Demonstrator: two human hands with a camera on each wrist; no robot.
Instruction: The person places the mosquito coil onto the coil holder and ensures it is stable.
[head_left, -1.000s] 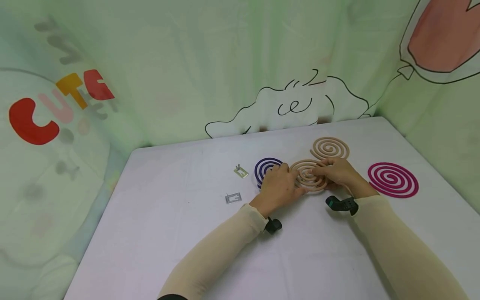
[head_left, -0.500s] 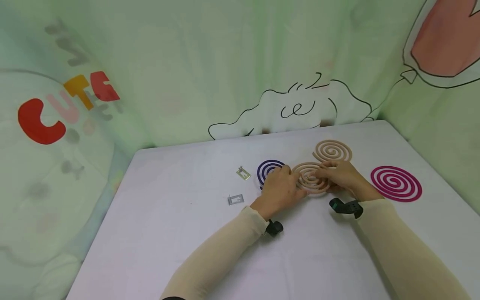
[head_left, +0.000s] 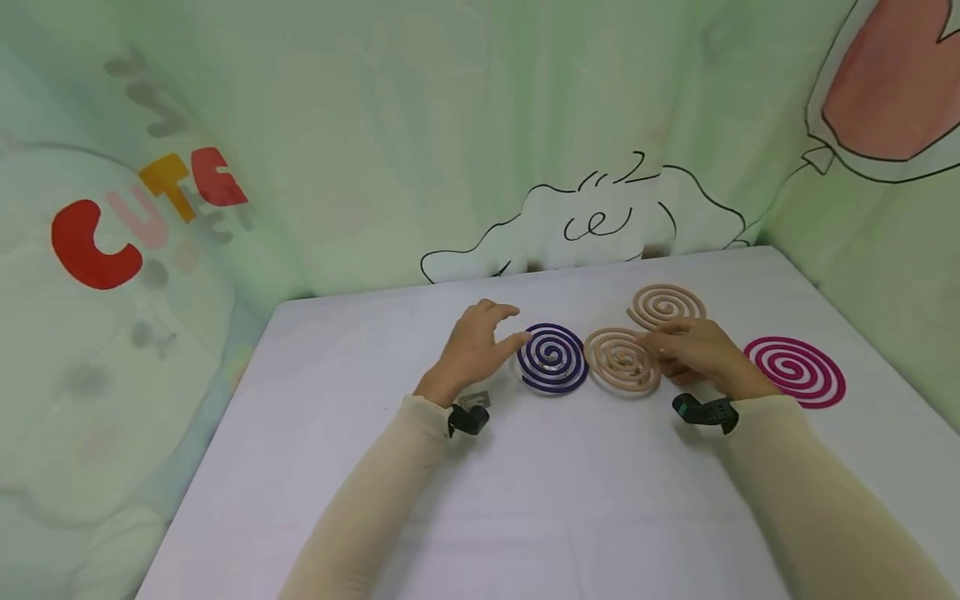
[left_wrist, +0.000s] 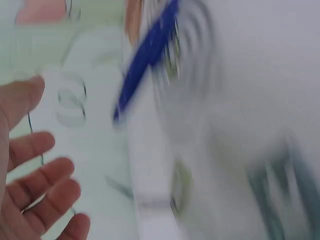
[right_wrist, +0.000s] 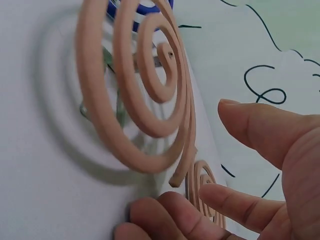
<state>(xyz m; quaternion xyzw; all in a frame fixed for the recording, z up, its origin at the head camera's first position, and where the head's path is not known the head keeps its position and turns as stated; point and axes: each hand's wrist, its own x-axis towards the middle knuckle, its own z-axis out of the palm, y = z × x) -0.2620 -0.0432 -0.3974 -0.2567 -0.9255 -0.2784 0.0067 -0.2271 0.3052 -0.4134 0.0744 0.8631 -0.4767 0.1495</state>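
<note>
A tan coil (head_left: 609, 377) lies beside a dark blue coil (head_left: 552, 388). In the right wrist view the tan coil (right_wrist: 92, 90) is held up off the table, with a thin metal piece (right_wrist: 120, 107) under it. My right hand (head_left: 697, 354) is at its right edge; in the right wrist view the hand (right_wrist: 260, 200) has thumb and fingers apart, gripping nothing. Left of the blue coil my left hand (head_left: 474, 346) hovers with spread fingers, holding nothing. The blurred left wrist view shows that hand (left_wrist: 42, 185) apart from the blue coil (left_wrist: 145, 60).
Behind the right hand lies another tan coil (head_left: 665, 292), and a magenta coil (head_left: 795, 371) is at the right. A silver metal piece (head_left: 475, 400) sits by the left wrist, partly hidden. Patterned cloth (head_left: 360, 167) hangs behind the white table (head_left: 300, 417).
The left hand has left the coils and moved left, uncovering the blue coil and covering the gold metal piece. My right hand has shifted slightly right and its pinch on the tan coil is released.
</note>
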